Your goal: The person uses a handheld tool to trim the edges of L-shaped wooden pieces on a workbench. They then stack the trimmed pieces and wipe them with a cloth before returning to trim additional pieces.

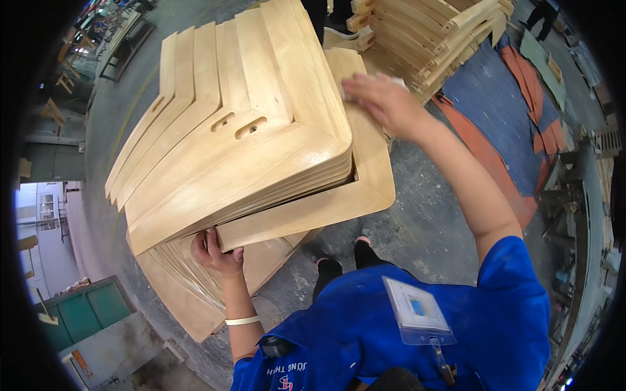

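1. Left hand (pixel 220 257): fingers pinch the angled wooden piece (pixel 293 218) at its left end!
2. That piece skirts the wooden stack's (pixel 274 153) rounded corner.
3. Right hand (pixel 388 107) blurs over its far arm; finger grip, can't tell.

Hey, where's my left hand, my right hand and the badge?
Left hand (pixel 220 255): head view, back of the hand.
Right hand (pixel 386 103): head view, back of the hand.
Badge (pixel 416 305): head view, middle of its face.

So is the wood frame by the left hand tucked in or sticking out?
Sticking out. The wood frame by the left hand pokes past the pile above, and its rounded corner shows.
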`<state>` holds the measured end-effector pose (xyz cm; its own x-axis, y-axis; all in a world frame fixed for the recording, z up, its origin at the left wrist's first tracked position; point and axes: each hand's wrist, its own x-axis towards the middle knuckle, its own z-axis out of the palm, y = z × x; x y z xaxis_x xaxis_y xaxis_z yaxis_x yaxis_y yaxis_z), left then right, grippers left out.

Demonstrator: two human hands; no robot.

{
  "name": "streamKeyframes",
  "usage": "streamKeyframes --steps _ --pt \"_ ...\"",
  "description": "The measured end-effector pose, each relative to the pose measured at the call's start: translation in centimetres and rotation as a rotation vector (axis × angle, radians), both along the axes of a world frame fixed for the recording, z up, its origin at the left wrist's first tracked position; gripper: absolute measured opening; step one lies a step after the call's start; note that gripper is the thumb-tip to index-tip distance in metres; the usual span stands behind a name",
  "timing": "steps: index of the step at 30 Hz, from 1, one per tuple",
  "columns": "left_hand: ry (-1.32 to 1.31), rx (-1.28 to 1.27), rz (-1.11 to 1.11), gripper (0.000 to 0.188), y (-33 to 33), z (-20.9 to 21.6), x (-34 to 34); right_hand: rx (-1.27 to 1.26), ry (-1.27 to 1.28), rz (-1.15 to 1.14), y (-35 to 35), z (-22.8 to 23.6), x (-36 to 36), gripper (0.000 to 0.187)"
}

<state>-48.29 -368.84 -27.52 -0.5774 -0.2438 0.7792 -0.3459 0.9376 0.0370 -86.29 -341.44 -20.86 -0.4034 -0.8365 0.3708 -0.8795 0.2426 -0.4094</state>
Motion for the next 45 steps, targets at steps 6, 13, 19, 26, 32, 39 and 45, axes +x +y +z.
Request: streamKeyframes --steps 6,13,19,26,32,39,45 --pt "0.008 0.043 0.016 0.082 0.2 -0.1 0.1 -0.012 -0.008 -0.031 -0.3 0.2 1.3 0.033" --pt "0.041 0.012 0.021 0.079 0.0 -0.2 -0.1 -0.074 0.095 -0.093 0.3 0.2 1.8 0.036" --pt "0.024 -0.022 0.019 0.078 0.0 0.0 -0.1 -0.316 0.078 -0.132 -2.3 5.8 -2.9 0.032" --pt "0.056 -0.017 0.010 0.076 -0.1 -0.2 -0.1 -0.074 0.089 0.310 -0.4 9.6 4.5 0.033" --pt "0.067 -0.017 0.001 0.075 0.0 -0.2 -0.1 -0.136 0.224 0.149 -7.6 9.1 -2.8 0.029" --pt "0.056 -0.028 0.025 0.075 -0.1 -0.5 -0.2 -0.101 0.156 0.279 -0.6 9.3 8.1 0.032" --pt "0.052 -0.037 0.019 0.076 -0.2 -0.5 -0.1 -0.084 0.145 0.135 -6.9 8.8 -0.8 0.031"
